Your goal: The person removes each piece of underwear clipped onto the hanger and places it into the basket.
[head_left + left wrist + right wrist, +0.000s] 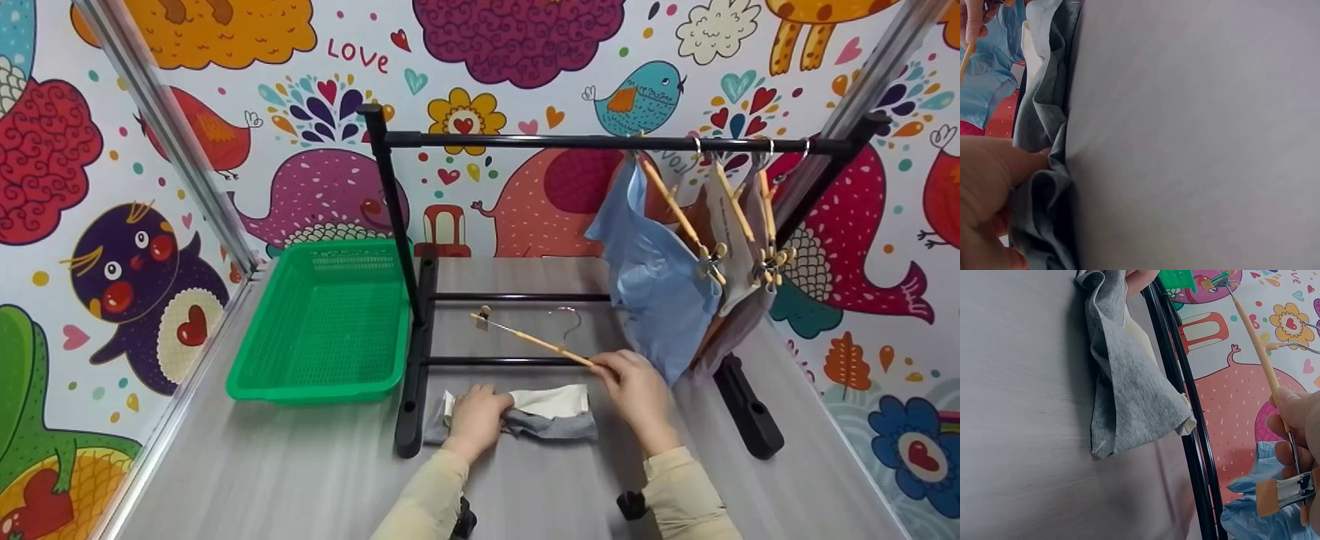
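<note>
My left hand (478,424) pinches a folded grey and cream cloth (551,424) that lies on the table in front of the rack. In the left wrist view, the thumb presses into the folds of the grey fabric (1050,84). A wooden clip hanger (551,346) is in my right hand (637,394), gripped near its right end and held above the rack's base. The right wrist view shows one metal clip (1292,490) with wooden pads beside the fingers and another clip (1220,281) at the far end. The hanger's hook (574,322) points away from me.
A black garment rack (517,140) stands behind the cloth, with low crossbars (517,298). On its right side hang a light blue cloth (652,277) and other fabrics on wooden clip hangers. A green plastic basket (244,360) sits left of the rack.
</note>
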Action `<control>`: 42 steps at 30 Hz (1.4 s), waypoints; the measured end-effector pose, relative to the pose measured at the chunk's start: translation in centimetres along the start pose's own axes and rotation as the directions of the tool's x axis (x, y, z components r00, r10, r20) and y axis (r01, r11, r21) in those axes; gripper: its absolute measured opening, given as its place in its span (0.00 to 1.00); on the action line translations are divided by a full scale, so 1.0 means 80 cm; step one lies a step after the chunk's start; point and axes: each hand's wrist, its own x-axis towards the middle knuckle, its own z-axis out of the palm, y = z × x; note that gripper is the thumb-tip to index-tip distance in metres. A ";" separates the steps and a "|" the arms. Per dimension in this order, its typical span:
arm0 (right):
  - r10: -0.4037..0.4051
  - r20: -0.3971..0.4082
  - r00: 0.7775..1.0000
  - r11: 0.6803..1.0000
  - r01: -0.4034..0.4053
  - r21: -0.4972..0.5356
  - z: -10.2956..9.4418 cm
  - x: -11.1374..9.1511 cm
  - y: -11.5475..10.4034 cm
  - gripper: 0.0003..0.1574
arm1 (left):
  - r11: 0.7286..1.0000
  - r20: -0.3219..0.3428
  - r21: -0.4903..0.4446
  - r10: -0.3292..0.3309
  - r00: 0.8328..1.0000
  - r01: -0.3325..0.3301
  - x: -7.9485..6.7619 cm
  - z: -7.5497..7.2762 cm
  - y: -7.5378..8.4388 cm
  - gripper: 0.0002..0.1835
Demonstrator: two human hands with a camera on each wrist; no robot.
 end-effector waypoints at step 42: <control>0.015 -0.049 0.999 0.999 -0.013 0.049 -0.019 0.016 -0.007 0.07 | 0.955 -0.190 -0.294 -0.081 0.978 0.022 0.021 -0.078 -0.037 0.11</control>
